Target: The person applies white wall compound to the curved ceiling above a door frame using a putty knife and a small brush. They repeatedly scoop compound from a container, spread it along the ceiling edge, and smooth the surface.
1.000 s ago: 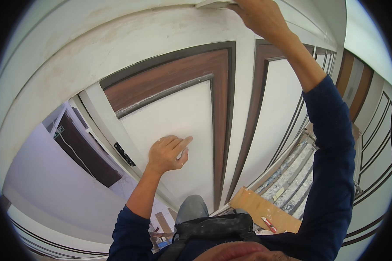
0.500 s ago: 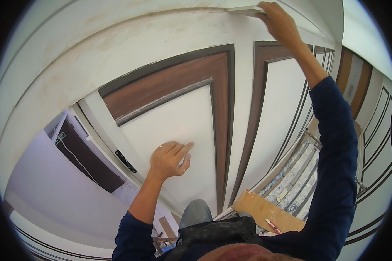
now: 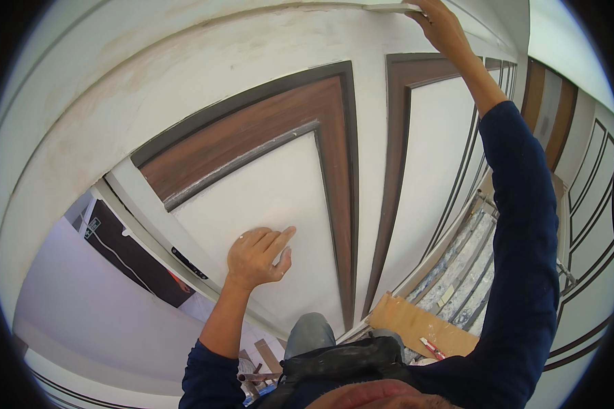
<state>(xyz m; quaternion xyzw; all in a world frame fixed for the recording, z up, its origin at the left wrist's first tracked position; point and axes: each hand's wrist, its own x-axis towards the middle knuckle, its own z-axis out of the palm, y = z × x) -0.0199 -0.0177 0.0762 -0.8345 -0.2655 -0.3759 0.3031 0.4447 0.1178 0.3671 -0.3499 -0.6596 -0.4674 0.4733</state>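
My right hand point(image 3: 443, 31) is raised high and closed on a thin, flat, pale block point(image 3: 392, 8). The block lies along the groove under the curved white moulding point(image 3: 252, 15) above the door. Its exact kind does not show. My left hand point(image 3: 258, 255) is in front of the white door panel point(image 3: 266, 187), index finger stretched out, thumb apart, other fingers loosely curled. It holds nothing; whether it touches the panel I cannot tell. A brown and black border point(image 3: 235, 129) frames the panel, with whitish residue along its inner edge.
A slatted, paint-spattered platform point(image 3: 450, 273) stands at lower right. A wooden board point(image 3: 406, 317) lies at its near end, with a red and white utility knife point(image 3: 432, 347) on it. At left, beyond the door's black latch plate point(image 3: 189, 262), is a dark panel point(image 3: 133, 249) with a pale cable.
The whole view has shifted a little, so the door sits further left and higher. My right hand and the block have slid slightly rightward along the moulding. An orange patch now shows by the dark panel.
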